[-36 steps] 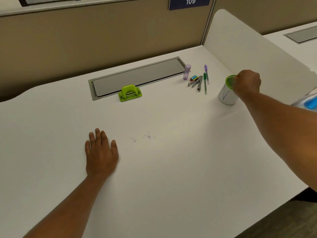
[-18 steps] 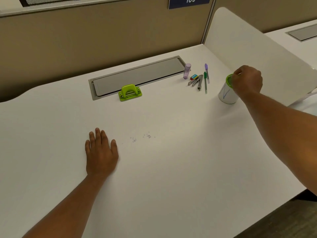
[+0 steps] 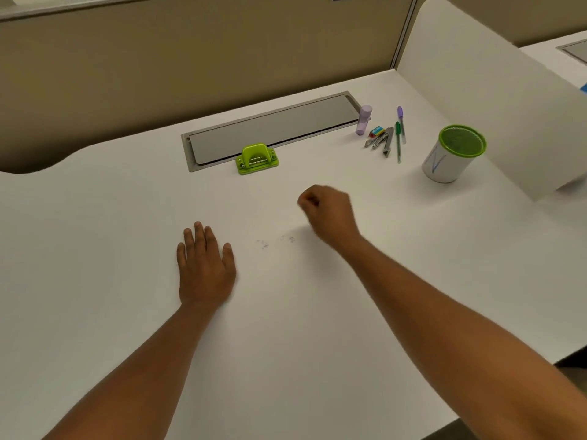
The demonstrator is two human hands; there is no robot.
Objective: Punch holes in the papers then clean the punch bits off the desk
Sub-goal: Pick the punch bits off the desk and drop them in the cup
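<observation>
Small paper punch bits [image 3: 276, 242] lie scattered on the white desk [image 3: 286, 344], between my two hands. My left hand [image 3: 205, 268] rests flat on the desk, fingers straight, just left of the bits. My right hand [image 3: 327, 211] hovers over the desk just right of and behind the bits, fingers curled in; nothing shows in it. A green hole punch [image 3: 256, 159] stands at the back, against the grey cable tray lid [image 3: 273, 128]. No papers are in view.
A white cup with a green rim [image 3: 452, 154] stands at the right. Pens, a purple tube and small stationery [image 3: 386, 133] lie behind it to the left. A white divider panel [image 3: 495, 90] borders the desk's right side.
My right hand left the green-rimmed cup and moved left and toward me, ending beside the punch bits. My left hand stayed flat in place.
</observation>
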